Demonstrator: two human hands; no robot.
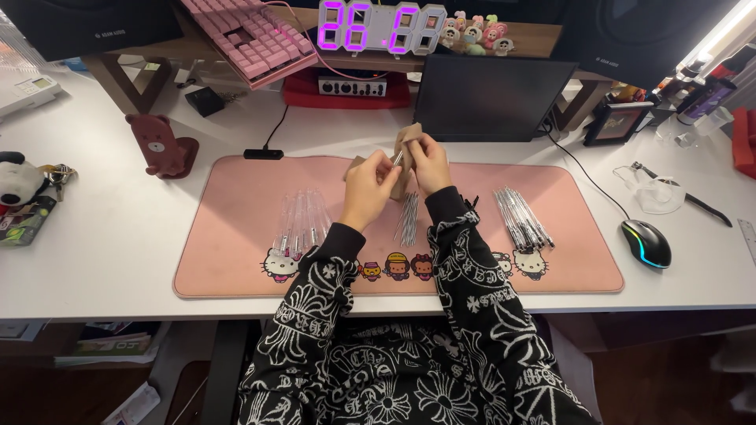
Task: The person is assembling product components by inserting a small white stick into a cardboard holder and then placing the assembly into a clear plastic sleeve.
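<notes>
My left hand (pixel 367 189) and my right hand (pixel 431 160) meet above the back middle of a pink desk mat (pixel 236 260). Together they hold a small brown cardboard box (pixel 405 138) and a thin silver refill (pixel 398 158) at its opening. On the mat lie three groups: clear pen barrels (pixel 302 220) at the left, thin silver refills (pixel 408 219) in the middle under my wrists, and assembled pens (pixel 522 218) at the right. My sleeves are black with a white pattern.
A dark tablet (pixel 492 98) stands behind the mat. A pink keyboard (pixel 248 35) and a digital clock (pixel 382 27) sit on a shelf. A mouse (pixel 646 242) lies right, glasses (pixel 657 193) near it, a brown bear-shaped stand (pixel 161 145) and panda plush (pixel 17 179) left.
</notes>
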